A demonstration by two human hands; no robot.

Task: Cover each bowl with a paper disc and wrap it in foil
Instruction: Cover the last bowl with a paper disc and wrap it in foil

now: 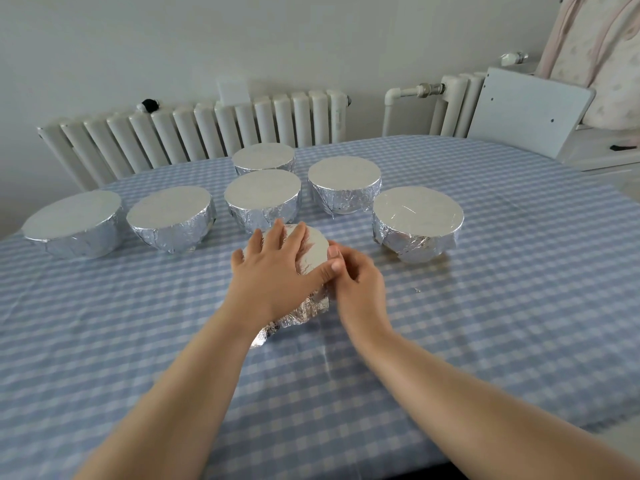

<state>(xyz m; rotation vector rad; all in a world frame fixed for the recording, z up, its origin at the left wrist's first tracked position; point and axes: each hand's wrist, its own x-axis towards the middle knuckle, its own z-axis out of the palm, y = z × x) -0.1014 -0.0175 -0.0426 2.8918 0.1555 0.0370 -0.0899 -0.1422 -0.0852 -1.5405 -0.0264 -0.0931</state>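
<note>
A foil-wrapped bowl (313,252) stands on the checked table (485,306) in front of me. My left hand (273,271) lies flat on its top, fingers spread, thumb at the right rim. My right hand (356,271) grips the bowl's right side, fingers curled against the foil. Crumpled foil (298,315) sticks out at the bowl's near side under my left wrist. The bowl itself and any paper disc are hidden beneath the foil.
Several other foil-wrapped bowls stand behind in a loose arc, from the far left (74,223) to the right (417,223). A small foil scrap (417,290) lies on the cloth. A radiator (207,133) runs along the wall; a white chair (533,116) stands at the back right.
</note>
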